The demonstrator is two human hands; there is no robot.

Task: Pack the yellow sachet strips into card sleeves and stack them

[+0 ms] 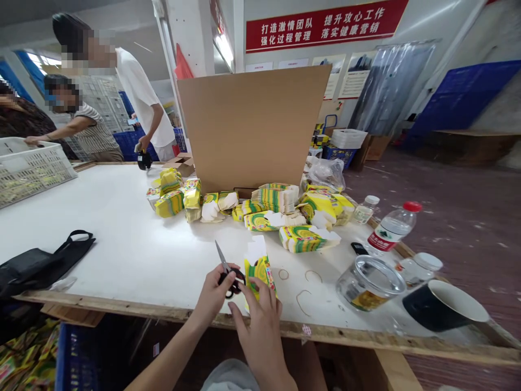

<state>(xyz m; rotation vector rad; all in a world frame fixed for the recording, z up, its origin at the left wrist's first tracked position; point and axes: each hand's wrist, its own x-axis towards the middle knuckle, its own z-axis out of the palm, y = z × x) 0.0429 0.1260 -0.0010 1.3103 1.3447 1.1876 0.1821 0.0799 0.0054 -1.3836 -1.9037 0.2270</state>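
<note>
My left hand (215, 290) is closed on a pair of scissors (224, 266) with black handles, its blades pointing up and away from me. Beside it, the fingers of my right hand (260, 317) are bent over a yellow and green folding carton (262, 267) near the table's front edge. A white flap sticks up from the carton's far end. Part of the carton is hidden under my fingers. Several thin rubber bands (284, 274) lie on the white tabletop (179, 255) to the right. Beyond my hands lie bundles of flat yellow cartons (277, 198), some fanned out.
A large cardboard panel (252, 125) stands behind the bundles. On the right are a red-capped bottle (393, 228), a clear jar (368, 282) and a dark mug (442, 307). A black bag (40, 260) lies left. Co-workers (142, 98) stand by a white crate (35, 165).
</note>
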